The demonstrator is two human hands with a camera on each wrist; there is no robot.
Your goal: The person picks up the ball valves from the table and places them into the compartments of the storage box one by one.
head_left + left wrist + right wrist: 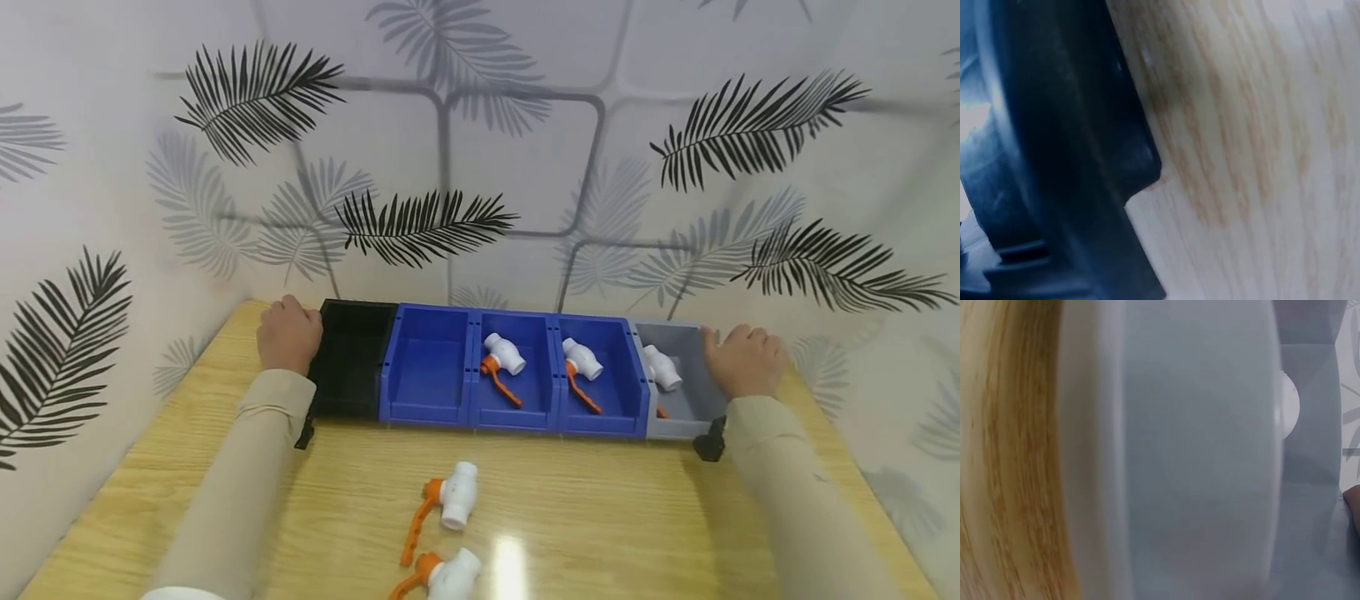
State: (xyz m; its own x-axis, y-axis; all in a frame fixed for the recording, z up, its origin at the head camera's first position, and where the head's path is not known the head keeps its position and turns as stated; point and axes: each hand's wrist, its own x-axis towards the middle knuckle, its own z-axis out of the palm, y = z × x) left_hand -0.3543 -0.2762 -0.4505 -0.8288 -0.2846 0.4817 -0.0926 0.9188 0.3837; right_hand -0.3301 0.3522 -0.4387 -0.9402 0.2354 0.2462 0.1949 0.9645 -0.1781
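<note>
A row of joined bins stands on the table: a black bin (347,358) at the left, three blue bins, and a grey bin (686,392) at the right. My left hand (288,335) grips the black bin's outer side, with its fingers curled near the rim. At the other end my right hand (746,360) holds the grey bin's outer wall, thumb at the rim. White ball valves with orange handles lie singly in the middle blue bin (504,354), the right blue bin (582,358) and the grey bin, whose valve (663,367) is partly hidden. The left blue bin (427,358) holds nothing.
Two more valves, a nearer one (453,577) cut by the frame edge and a farther one (459,496), lie on the wooden table (585,508) before the bins. A leaf-patterned wall (517,167) rises behind the row.
</note>
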